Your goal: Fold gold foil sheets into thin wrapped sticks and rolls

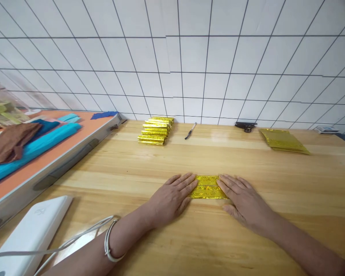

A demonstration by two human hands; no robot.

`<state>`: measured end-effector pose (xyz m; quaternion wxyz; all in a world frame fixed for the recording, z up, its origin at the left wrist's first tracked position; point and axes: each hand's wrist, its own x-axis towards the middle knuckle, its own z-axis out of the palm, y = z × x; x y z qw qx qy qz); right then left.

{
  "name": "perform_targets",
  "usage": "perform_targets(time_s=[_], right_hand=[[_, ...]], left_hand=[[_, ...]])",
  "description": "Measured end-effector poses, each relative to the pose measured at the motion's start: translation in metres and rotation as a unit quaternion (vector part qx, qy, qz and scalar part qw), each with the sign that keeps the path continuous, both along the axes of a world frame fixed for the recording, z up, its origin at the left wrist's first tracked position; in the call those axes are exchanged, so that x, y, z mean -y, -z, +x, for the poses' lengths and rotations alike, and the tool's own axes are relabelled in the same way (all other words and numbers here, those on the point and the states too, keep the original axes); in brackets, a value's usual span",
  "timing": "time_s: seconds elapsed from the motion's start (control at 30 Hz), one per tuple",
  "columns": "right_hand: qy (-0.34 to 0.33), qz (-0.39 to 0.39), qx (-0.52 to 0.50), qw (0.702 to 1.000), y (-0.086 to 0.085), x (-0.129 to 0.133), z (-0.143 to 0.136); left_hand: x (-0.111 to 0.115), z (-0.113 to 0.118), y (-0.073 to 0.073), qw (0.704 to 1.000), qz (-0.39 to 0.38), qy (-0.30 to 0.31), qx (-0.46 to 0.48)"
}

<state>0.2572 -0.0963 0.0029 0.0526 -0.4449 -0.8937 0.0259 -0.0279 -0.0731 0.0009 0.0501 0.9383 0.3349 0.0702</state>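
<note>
Head view: take the gold foil strip as the centre of the clock, with twelve o'clock toward the tiled wall. The strip lies flat on the table, a lengthwise seam showing between its long edges.

Hands. I read the left hand at nine o'clock and the right hand at three. Both are open and palm down, fingers extended, with fingertips resting on opposite ends of the strip. Neither has closed around it; I cannot tell how firmly they press.

Completed items. Between ten and eleven o'clock, well apart from the strip, narrow gold foil pieces lie in an overlapping row. I judge these as finished; I cannot give a reliable count.

Item in progress. The strip is wider and flatter than those pieces, so I rate it as partly worked.

Items outstanding. At two o'clock, flat gold sheets lie in a small stack, which I judge as unworked stock. I cannot tell how many it contains.

Clearance. A pen near eleven o'clock and a black clip at one lie untouched.
</note>
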Motion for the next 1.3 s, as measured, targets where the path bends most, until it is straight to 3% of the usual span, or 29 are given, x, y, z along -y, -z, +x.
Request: perform_targets(time_s=[0.23,0.47,0.73,0.93,1.3], right_hand=[[0.044,-0.026,-0.141,0.989,0.001,-0.013,0.013],[0.007,-0.023,-0.18,0.983,0.005,-0.049,0.015],[-0.01,-0.125,-0.236,0.964,-0.011,-0.068,0.015],[-0.066,-0.19,-0.208,0.957,-0.025,-0.082,0.013],[-0.095,-0.19,-0.126,0.969,-0.031,-0.096,0.008]], left_hand=[[0.0,0.0,0.0,1.0,0.002,-0.003,0.025],[0.0,-0.001,-0.001,1.0,-0.008,-0.003,0.011],[-0.001,0.0,-0.002,1.0,-0.01,-0.005,0.002],[-0.001,0.0,-0.003,1.0,-0.013,-0.007,-0.002],[-0.002,0.0,-0.002,1.0,-0.011,-0.008,-0.012]])
